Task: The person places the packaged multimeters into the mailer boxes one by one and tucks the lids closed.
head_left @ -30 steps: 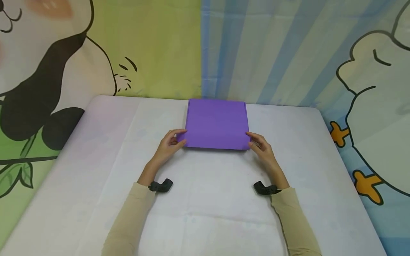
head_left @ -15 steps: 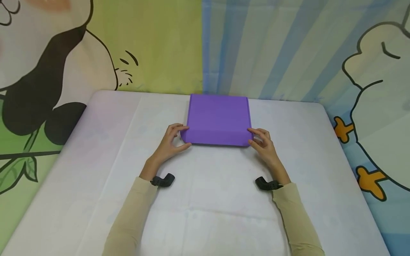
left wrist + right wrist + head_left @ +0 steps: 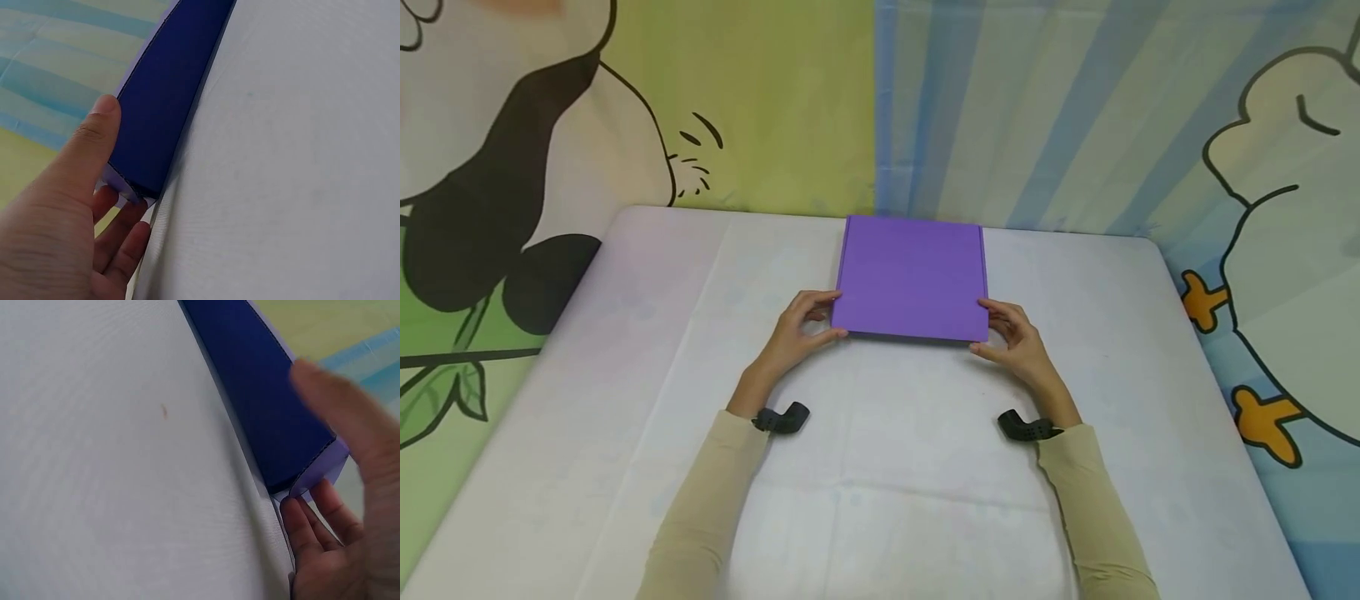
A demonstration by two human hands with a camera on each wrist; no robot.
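Flat purple box [image 3: 911,277] held at its 2 near corners, lying towards the far edge of the white bench [image 3: 625,400].

Nearest, left hand [image 3: 796,333] and right hand [image 3: 1017,343] curled on those corners, thumbs on the near side, fingers tucked behind. Probably light, stiff cardboard with a smooth, slightly slippery skin and crushable open flaps; best gripped at the side walls. Beyond, a cartoon backdrop [image 3: 1015,108].

We see a table [image 3: 587,467] covered in white cloth, its far corners rounded. Behind it hangs a cartoon backdrop [image 3: 760,100]: yellow-green at left with a black-and-white animal, blue and cream stripes at right. Light is soft and even.
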